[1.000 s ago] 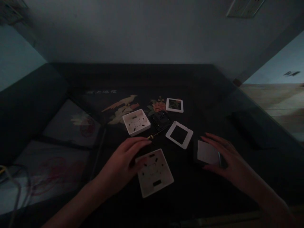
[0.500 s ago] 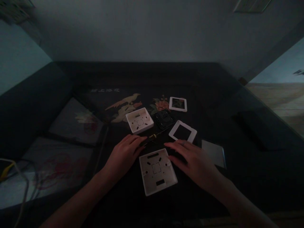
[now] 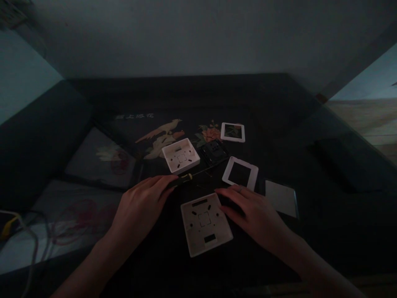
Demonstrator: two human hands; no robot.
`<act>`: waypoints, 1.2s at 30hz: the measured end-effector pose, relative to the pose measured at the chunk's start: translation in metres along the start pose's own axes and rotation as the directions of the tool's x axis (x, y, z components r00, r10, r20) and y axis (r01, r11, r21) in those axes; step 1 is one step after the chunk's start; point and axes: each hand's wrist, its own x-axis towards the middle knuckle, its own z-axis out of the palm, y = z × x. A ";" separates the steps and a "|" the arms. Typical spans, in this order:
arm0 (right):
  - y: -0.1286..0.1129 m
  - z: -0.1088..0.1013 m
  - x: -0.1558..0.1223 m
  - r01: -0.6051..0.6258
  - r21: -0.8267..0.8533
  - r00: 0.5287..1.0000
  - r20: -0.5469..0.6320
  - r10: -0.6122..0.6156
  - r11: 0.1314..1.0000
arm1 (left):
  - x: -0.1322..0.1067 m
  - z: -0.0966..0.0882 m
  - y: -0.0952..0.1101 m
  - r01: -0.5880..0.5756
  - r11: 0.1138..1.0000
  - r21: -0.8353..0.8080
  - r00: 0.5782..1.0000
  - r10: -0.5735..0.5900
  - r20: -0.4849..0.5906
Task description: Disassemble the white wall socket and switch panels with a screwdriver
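My left hand is closed around the handle of a screwdriver, its thin shaft pointing right toward a black socket module. Resting at the upper right corner of a white square wall box, my right hand has its thumb and fingers apart. That box lies open side up between my hands. A second white wall box sits just beyond the screwdriver. Close above my right fingers is a white square frame. Small thin pieces, perhaps screws, lie near the shaft.
Another white frame lies farther back. A pale flat plate is right of my right hand, and a dark block-like object stands farther right. A cable runs along the left. A wall rises behind the dark, picture-printed table.
My left hand has moved left and slightly down, drawing the screwdriver with it away from the middle. My right hand stays nearly where it was; the view has shifted slightly.
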 end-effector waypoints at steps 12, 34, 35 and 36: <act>0.003 0.003 0.000 0.014 -0.020 1.000 -0.003 -0.014 1.000 | 0.003 0.001 -0.001 0.069 0.991 0.114 0.983 -0.087 0.161; 0.009 -0.011 -0.004 -0.120 0.069 0.992 0.036 0.118 0.990 | -0.002 -0.004 0.012 -0.025 0.960 -0.278 0.997 0.043 0.058; 0.010 -0.013 -0.005 -0.145 0.103 0.987 0.089 0.137 0.984 | -0.002 -0.005 0.014 0.023 0.949 -0.315 0.988 0.026 0.150; 0.009 -0.015 -0.006 -0.172 0.135 0.976 0.157 0.150 0.976 | -0.002 -0.006 0.016 0.069 0.938 -0.340 0.971 0.015 0.240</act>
